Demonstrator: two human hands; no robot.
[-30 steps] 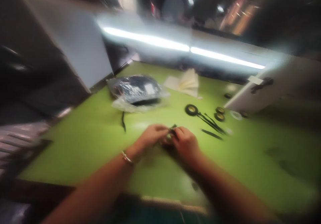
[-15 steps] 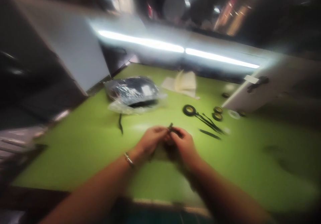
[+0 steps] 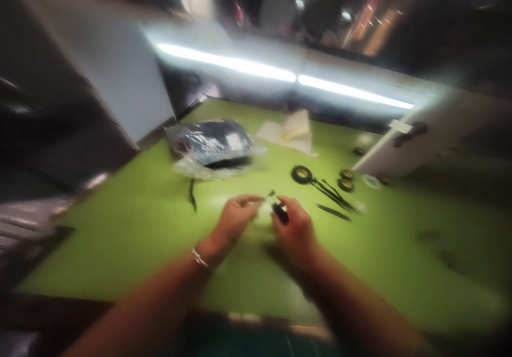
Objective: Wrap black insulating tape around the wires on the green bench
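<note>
Over the green table, my right hand (image 3: 296, 229) has its thumb and fingers closed around a small black object (image 3: 280, 214), too blurred to tell its kind. To its left, my left hand (image 3: 234, 218), with a bracelet (image 3: 199, 258) at the wrist, points its thumb and forefinger inward, tips close together. Whatever they pinch, if anything, does not show. A tiny dark piece (image 3: 272, 192) appears between the two hands, just beyond the left fingertips; whether it is held or lying there I cannot tell.
A clear plastic bag with dark contents (image 3: 216, 143) lies at the back left, a black strip (image 3: 192, 194) before it. White paper (image 3: 294, 133) is behind. To the right are a black tape roll (image 3: 301, 174), thin black strips (image 3: 334, 194), smaller rolls (image 3: 345, 184) and a white ring (image 3: 372, 181).
My hands were together at the middle and have come apart, the left moving leftward. The black object in my right hand and the tiny dark piece between the hands now show more clearly.
</note>
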